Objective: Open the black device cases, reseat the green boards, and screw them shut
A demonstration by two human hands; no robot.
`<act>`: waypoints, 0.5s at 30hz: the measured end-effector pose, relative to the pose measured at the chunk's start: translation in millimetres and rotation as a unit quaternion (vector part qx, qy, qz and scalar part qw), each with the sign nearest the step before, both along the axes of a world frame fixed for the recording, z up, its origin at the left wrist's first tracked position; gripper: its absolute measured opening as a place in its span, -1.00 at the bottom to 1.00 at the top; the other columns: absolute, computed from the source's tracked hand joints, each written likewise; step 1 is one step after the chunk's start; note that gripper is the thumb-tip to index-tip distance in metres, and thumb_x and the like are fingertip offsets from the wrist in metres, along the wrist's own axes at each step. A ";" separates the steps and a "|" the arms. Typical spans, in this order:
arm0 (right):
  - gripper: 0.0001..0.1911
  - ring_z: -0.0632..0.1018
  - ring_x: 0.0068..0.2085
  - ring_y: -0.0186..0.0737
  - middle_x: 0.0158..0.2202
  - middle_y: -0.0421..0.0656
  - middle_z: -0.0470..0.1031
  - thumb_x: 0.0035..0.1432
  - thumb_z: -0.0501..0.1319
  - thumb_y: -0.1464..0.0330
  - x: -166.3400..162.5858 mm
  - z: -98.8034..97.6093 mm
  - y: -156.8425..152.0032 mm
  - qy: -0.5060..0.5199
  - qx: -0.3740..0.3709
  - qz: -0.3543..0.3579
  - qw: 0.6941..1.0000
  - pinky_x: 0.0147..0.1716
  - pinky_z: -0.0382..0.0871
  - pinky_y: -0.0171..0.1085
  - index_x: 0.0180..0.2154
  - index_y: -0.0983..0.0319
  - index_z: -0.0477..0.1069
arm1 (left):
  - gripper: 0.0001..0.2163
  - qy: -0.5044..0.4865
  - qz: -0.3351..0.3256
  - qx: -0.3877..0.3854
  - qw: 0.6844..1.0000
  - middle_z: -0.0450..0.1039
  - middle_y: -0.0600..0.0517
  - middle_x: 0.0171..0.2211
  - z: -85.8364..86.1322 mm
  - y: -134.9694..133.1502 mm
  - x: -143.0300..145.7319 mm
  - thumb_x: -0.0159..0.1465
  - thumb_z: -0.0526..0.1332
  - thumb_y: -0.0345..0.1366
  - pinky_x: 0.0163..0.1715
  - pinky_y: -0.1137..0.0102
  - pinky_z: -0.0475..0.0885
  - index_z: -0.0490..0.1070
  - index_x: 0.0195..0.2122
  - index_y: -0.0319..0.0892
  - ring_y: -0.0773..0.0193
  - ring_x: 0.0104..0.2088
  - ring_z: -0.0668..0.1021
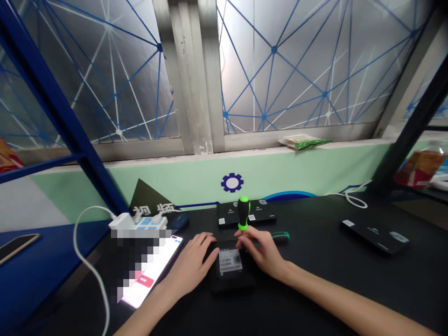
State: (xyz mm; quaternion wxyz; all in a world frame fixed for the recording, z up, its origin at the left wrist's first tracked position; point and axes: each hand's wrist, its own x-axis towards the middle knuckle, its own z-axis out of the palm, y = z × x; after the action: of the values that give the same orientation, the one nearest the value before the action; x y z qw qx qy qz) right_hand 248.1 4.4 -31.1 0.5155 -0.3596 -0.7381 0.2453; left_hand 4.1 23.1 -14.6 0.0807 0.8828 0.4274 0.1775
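My right hand (264, 249) pinches the lower part of a screwdriver (244, 213) with a black and bright green handle. It stands upright over the far right part of a flat black box (233, 283); its tip is hidden by my fingers. A pale printed label (230, 261) covers part of the box's upper face. My left hand (196, 259) lies along the box's left side, fingers stretched out and thumb by the label. Beyond my right hand, a dark tool handle with a green end (282, 236) lies on the table.
Two similar black boxes (227, 215) lie at the wall, another black box (375, 236) to the right. Left of my left hand are a lit phone (154, 275), a power strip (150, 225) with white cables and a dark mouse (179, 221). Blue shelf posts (66, 107) flank the left.
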 end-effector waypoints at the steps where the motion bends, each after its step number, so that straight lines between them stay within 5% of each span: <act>1: -0.77 0.56 -0.41 -0.26 -0.42 -0.16 0.56 0.42 0.06 0.25 0.0 0.5 -0.6 0.000 0.002 0.000 1.000 -0.31 0.43 -0.32 -0.16 0.23 0.41 | -0.70 0.000 -0.001 0.000 1.000 0.40 -0.05 0.09 -0.1 0.2 -0.1 0.49 -0.02 -0.07 0.08 0.16 0.37 0.38 0.04 -0.07 0.06 0.11 0.45; 10: -0.75 0.56 -0.34 -0.24 -0.27 -0.08 0.59 0.45 0.01 0.27 1.4 -3.0 -3.4 0.004 0.005 0.022 1.000 -0.32 0.44 -0.31 -0.10 0.23 0.40 | -0.68 -0.005 -0.005 0.002 1.000 0.40 -0.07 0.09 -1.0 0.4 -0.5 0.49 -0.04 -0.06 0.09 0.14 0.36 0.38 0.05 -0.07 0.06 0.10 0.45; 15: -0.77 0.57 -0.39 -0.25 -0.36 -0.12 0.57 0.43 0.04 0.26 0.0 -2.1 -1.9 0.005 0.006 0.015 1.000 -0.32 0.44 -0.30 -0.17 0.22 0.40 | -0.68 -0.005 0.000 0.000 1.000 0.40 -0.06 0.10 0.7 -0.2 -0.2 0.49 -0.03 -0.05 0.09 0.14 0.37 0.38 0.05 -0.06 0.06 0.11 0.45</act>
State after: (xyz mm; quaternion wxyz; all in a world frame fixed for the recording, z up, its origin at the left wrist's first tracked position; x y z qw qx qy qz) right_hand 248.1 2.6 -33.2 0.5176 -0.3444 -0.7422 0.2502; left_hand 3.9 22.9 -13.9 0.0832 0.8820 0.4268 0.1816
